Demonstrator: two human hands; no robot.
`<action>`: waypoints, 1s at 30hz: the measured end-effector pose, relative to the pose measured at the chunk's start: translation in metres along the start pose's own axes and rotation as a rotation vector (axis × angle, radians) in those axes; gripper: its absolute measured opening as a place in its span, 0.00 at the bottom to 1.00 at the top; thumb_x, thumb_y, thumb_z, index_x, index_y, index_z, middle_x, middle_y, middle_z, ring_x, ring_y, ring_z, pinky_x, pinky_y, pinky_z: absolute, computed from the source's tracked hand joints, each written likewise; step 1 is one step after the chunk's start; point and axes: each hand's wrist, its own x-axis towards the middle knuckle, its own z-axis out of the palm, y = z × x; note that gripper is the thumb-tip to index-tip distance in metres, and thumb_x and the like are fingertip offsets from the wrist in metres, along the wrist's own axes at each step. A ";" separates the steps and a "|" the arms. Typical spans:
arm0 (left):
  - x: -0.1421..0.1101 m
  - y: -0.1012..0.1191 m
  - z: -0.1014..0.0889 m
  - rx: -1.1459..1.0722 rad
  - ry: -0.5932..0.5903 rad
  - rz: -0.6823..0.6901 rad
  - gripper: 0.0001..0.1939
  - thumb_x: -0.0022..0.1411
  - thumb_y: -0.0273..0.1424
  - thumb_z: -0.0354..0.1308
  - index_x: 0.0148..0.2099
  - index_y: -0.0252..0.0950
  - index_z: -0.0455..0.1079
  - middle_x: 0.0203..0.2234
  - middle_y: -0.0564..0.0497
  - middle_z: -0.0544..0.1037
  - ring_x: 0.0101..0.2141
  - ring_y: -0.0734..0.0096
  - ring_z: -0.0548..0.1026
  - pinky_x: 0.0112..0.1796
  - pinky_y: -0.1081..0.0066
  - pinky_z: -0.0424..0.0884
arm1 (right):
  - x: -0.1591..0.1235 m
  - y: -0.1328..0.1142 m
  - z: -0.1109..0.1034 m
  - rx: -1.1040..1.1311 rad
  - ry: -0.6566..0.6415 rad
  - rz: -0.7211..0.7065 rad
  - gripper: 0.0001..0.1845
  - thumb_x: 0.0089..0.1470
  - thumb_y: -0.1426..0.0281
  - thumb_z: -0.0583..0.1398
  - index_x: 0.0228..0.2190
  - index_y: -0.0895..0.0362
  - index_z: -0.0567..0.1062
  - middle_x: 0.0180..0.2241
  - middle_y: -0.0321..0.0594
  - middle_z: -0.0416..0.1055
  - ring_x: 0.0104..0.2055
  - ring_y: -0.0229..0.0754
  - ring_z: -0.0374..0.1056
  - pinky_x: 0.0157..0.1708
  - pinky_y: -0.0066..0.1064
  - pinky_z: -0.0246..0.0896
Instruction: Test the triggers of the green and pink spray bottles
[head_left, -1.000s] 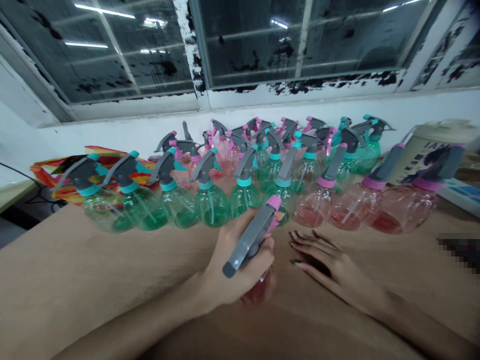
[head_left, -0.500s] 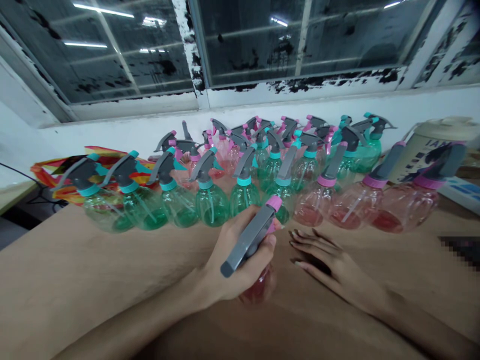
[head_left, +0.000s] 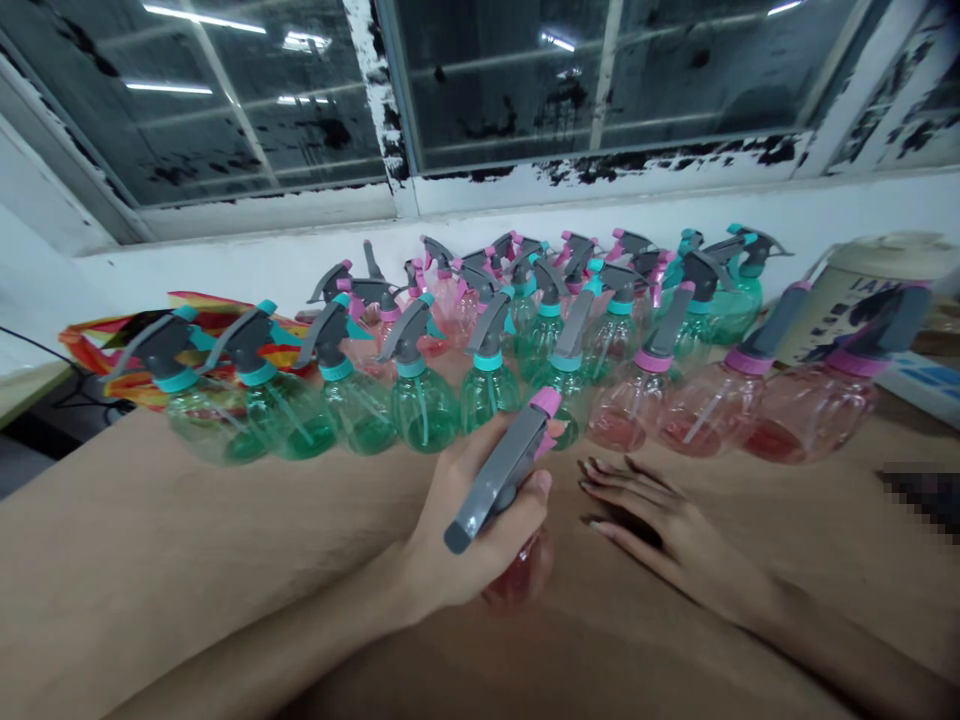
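In the head view my left hand is wrapped round the neck of a pink spray bottle with a grey trigger head and pink nozzle. The nozzle points away from me, toward the row of bottles. My fingers hide most of the bottle's neck and trigger. To its right, my right hand rests palm down on the table, fingers stretched out and holding nothing. Just beyond both hands stands a front row of spray bottles, with green ones on the left and pink ones on the right.
More spray bottles crowd behind the front row, against the white wall. A colourful crinkled bag lies at the left. A large cream cup stands at the right near a white and blue box. The wooden table runs beneath everything.
Almost nothing differs. My left hand still grips the pink spray bottle, its head shifted very slightly. My right hand has stayed in place.
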 end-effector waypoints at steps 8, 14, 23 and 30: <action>-0.001 -0.006 0.004 -0.047 0.007 0.070 0.15 0.54 0.26 0.51 0.45 0.37 0.68 0.23 0.56 0.71 0.23 0.74 0.69 0.30 0.74 0.69 | 0.001 -0.001 -0.001 0.015 0.000 0.018 0.22 0.56 0.63 0.54 0.53 0.52 0.64 0.55 0.37 0.63 0.58 0.43 0.56 0.59 0.49 0.47; 0.000 -0.004 0.002 -0.079 -0.034 0.038 0.16 0.52 0.26 0.50 0.44 0.39 0.68 0.18 0.58 0.67 0.19 0.74 0.65 0.26 0.75 0.67 | 0.000 -0.001 -0.002 0.003 -0.014 0.012 0.22 0.57 0.63 0.53 0.53 0.52 0.64 0.55 0.38 0.64 0.58 0.43 0.56 0.59 0.48 0.46; 0.002 -0.003 0.000 -0.184 -0.162 -0.064 0.19 0.51 0.26 0.49 0.47 0.40 0.66 0.17 0.60 0.62 0.17 0.75 0.60 0.21 0.75 0.62 | 0.001 0.000 -0.001 0.019 -0.003 0.013 0.22 0.56 0.63 0.54 0.52 0.52 0.64 0.54 0.38 0.64 0.58 0.43 0.57 0.59 0.48 0.46; 0.005 0.004 -0.003 -0.204 -0.156 -0.080 0.13 0.49 0.27 0.48 0.38 0.40 0.67 0.21 0.58 0.67 0.17 0.78 0.61 0.22 0.75 0.65 | 0.001 -0.001 -0.001 0.045 0.027 0.015 0.22 0.56 0.63 0.55 0.53 0.51 0.65 0.54 0.38 0.65 0.57 0.44 0.58 0.58 0.48 0.48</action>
